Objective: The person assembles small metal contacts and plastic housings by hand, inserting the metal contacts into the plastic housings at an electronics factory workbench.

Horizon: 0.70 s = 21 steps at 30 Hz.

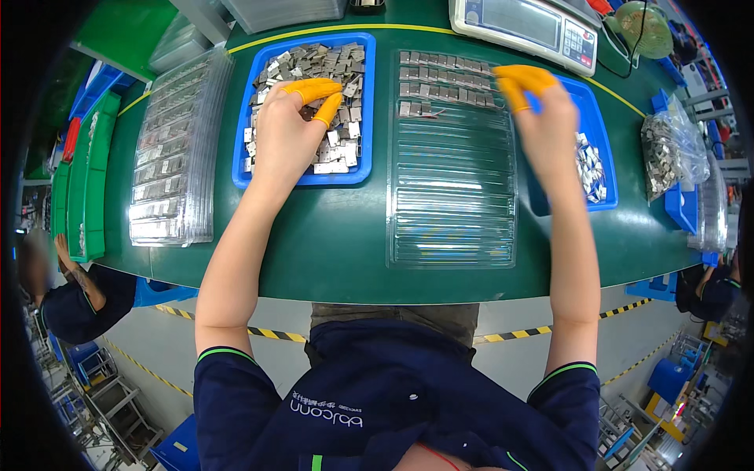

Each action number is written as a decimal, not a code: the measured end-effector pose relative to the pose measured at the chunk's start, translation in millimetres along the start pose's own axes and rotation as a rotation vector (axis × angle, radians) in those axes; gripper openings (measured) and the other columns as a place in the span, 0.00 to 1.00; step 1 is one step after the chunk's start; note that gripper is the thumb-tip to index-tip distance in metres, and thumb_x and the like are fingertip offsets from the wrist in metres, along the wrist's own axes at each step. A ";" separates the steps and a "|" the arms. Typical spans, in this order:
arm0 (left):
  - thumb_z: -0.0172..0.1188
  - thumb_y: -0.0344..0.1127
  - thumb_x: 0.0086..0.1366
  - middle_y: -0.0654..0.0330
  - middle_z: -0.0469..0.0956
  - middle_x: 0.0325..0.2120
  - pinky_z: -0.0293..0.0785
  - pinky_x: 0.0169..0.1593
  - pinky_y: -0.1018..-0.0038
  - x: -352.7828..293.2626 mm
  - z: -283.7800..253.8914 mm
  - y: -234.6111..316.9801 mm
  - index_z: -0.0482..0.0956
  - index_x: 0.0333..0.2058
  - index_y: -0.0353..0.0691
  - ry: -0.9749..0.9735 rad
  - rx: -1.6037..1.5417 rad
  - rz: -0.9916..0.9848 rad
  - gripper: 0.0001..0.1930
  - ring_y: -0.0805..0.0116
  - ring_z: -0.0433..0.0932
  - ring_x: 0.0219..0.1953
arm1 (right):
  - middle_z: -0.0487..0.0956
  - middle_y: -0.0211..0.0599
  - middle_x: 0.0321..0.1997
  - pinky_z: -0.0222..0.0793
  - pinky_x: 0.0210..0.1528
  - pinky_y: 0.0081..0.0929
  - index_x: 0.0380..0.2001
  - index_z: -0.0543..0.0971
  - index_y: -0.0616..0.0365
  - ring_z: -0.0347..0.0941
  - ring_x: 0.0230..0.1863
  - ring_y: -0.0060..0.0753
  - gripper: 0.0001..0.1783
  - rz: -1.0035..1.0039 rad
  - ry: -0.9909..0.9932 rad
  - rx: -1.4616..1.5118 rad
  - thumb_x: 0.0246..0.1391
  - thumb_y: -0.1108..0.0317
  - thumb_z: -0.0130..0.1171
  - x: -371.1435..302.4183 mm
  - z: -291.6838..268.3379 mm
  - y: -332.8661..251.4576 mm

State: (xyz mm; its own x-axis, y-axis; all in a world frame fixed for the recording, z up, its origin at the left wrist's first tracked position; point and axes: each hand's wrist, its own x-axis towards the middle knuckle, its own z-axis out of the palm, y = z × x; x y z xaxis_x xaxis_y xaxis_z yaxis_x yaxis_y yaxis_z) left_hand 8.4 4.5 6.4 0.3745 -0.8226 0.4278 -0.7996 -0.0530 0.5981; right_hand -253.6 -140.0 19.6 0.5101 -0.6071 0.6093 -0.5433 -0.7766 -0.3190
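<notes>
My left hand (292,129), with yellow finger covers, reaches over a blue tray (238,149) heaped with small silvery metal pieces (334,149). Its thumb and forefinger come together just above the pieces; whatever lies between the tips is too small to make out. My right hand (546,118), also in yellow finger covers and a little blurred, pinches at the right edge of a clear plastic tray (452,204). Anything in that pinch is hidden. Small metal pieces line the upper slots of the clear tray, with a shorter row (420,108) below them.
Right of the clear tray, a blue bin (603,149) holds small white-and-blue parts, partly behind my right arm. Stacked clear trays (169,173) stand at the left, near green bins (90,180). A scale (522,27) and a bag of metal parts (664,157) are also on the table.
</notes>
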 end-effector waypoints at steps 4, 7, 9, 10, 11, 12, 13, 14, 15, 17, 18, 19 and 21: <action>0.63 0.32 0.50 0.54 0.79 0.32 0.67 0.47 0.68 0.0 -0.6 -1.2 0.82 0.34 0.37 -0.031 -0.031 -0.002 0.11 0.58 0.70 0.44 | 0.79 0.47 0.36 0.70 0.36 0.29 0.41 0.79 0.57 0.76 0.35 0.36 0.16 0.431 -0.293 0.042 0.46 0.69 0.62 -13.3 -44.8 52.4; 0.65 0.34 0.49 0.55 0.79 0.32 0.65 0.51 0.67 0.4 1.5 6.5 0.82 0.33 0.38 -0.124 0.051 0.053 0.12 0.57 0.69 0.45 | 0.79 0.45 0.35 0.70 0.36 0.26 0.40 0.80 0.58 0.75 0.32 0.32 0.19 0.509 -0.414 0.049 0.41 0.69 0.66 -25.4 -51.9 73.0; 0.66 0.35 0.48 0.56 0.79 0.33 0.63 0.51 0.67 1.0 1.4 8.1 0.82 0.33 0.39 -0.132 0.088 0.051 0.12 0.58 0.68 0.46 | 0.79 0.44 0.35 0.70 0.36 0.24 0.39 0.80 0.59 0.75 0.31 0.31 0.20 0.566 -0.456 0.095 0.38 0.70 0.68 -24.5 -52.0 74.7; 0.66 0.34 0.48 0.56 0.79 0.34 0.64 0.51 0.68 0.6 0.8 8.4 0.82 0.33 0.39 -0.116 0.164 0.108 0.12 0.58 0.69 0.45 | 0.79 0.43 0.33 0.70 0.36 0.23 0.38 0.80 0.60 0.75 0.30 0.30 0.19 0.603 -0.446 0.088 0.38 0.71 0.68 -22.9 -49.3 72.2; 0.66 0.33 0.48 0.56 0.78 0.35 0.64 0.51 0.70 0.2 1.1 9.3 0.82 0.34 0.39 -0.100 0.239 0.165 0.12 0.59 0.70 0.45 | 0.80 0.42 0.32 0.71 0.35 0.21 0.37 0.81 0.60 0.75 0.29 0.30 0.18 0.640 -0.436 0.081 0.37 0.72 0.68 -21.2 -46.9 68.9; 0.66 0.33 0.47 0.57 0.77 0.36 0.64 0.51 0.70 -0.1 0.4 8.3 0.82 0.33 0.39 -0.109 0.239 0.158 0.11 0.59 0.69 0.45 | 0.80 0.41 0.30 0.71 0.35 0.20 0.36 0.81 0.61 0.74 0.29 0.29 0.17 0.675 -0.424 0.078 0.37 0.74 0.68 -20.1 -43.8 65.3; 0.66 0.33 0.47 0.57 0.77 0.36 0.64 0.51 0.70 0.4 -1.1 7.5 0.82 0.33 0.39 -0.110 0.241 0.161 0.11 0.59 0.69 0.45 | 0.80 0.41 0.30 0.71 0.35 0.20 0.36 0.81 0.61 0.74 0.29 0.29 0.17 0.676 -0.422 0.079 0.37 0.74 0.68 -20.2 -42.6 62.9; 0.67 0.31 0.47 0.57 0.78 0.35 0.64 0.50 0.70 1.1 -2.9 6.7 0.82 0.32 0.39 -0.157 0.188 0.160 0.11 0.59 0.69 0.45 | 0.80 0.41 0.30 0.71 0.35 0.20 0.36 0.81 0.61 0.74 0.29 0.29 0.16 0.647 -0.414 0.032 0.38 0.74 0.67 -20.1 -41.7 60.7; 0.67 0.30 0.47 0.57 0.78 0.35 0.65 0.50 0.70 0.8 -3.5 6.5 0.82 0.31 0.38 -0.201 0.133 0.155 0.10 0.59 0.69 0.44 | 0.80 0.41 0.29 0.71 0.35 0.20 0.35 0.81 0.62 0.75 0.29 0.29 0.15 0.614 -0.407 -0.017 0.39 0.74 0.66 -20.1 -41.7 59.9; 0.66 0.28 0.46 0.57 0.78 0.34 0.66 0.48 0.70 2.0 -3.5 6.4 0.82 0.31 0.38 -0.177 0.135 0.199 0.10 0.60 0.70 0.43 | 0.80 0.41 0.30 0.71 0.36 0.20 0.35 0.81 0.61 0.75 0.29 0.29 0.13 0.598 -0.351 0.042 0.41 0.74 0.65 -21.3 -40.6 61.2; 0.66 0.26 0.46 0.57 0.78 0.33 0.67 0.46 0.71 1.8 -2.6 7.3 0.82 0.31 0.37 -0.157 0.136 0.241 0.10 0.61 0.71 0.41 | 0.81 0.40 0.30 0.71 0.36 0.21 0.34 0.81 0.61 0.76 0.29 0.29 0.12 0.584 -0.297 0.100 0.43 0.73 0.64 -22.0 -41.0 61.4; 0.66 0.26 0.46 0.57 0.78 0.33 0.67 0.46 0.71 1.2 -1.8 9.0 0.82 0.31 0.37 -0.156 0.134 0.241 0.10 0.61 0.71 0.41 | 0.81 0.40 0.30 0.71 0.36 0.21 0.34 0.81 0.61 0.76 0.29 0.29 0.12 0.583 -0.297 0.098 0.43 0.73 0.64 -21.7 -42.4 60.6; 0.67 0.27 0.45 0.56 0.78 0.29 0.70 0.42 0.73 1.7 1.0 14.7 0.83 0.30 0.39 -0.101 -0.070 0.089 0.09 0.61 0.73 0.35 | 0.81 0.37 0.32 0.72 0.36 0.22 0.34 0.81 0.58 0.77 0.28 0.30 0.09 0.611 0.070 0.029 0.45 0.71 0.63 -18.8 -46.1 54.7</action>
State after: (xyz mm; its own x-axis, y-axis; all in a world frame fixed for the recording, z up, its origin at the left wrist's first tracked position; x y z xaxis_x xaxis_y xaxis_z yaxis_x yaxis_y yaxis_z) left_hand -3.2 1.7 15.2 0.2518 -0.8751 0.4133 -0.7918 0.0593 0.6078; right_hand -323.7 -163.3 24.2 0.0663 -0.9321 0.3561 -0.7049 -0.2963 -0.6445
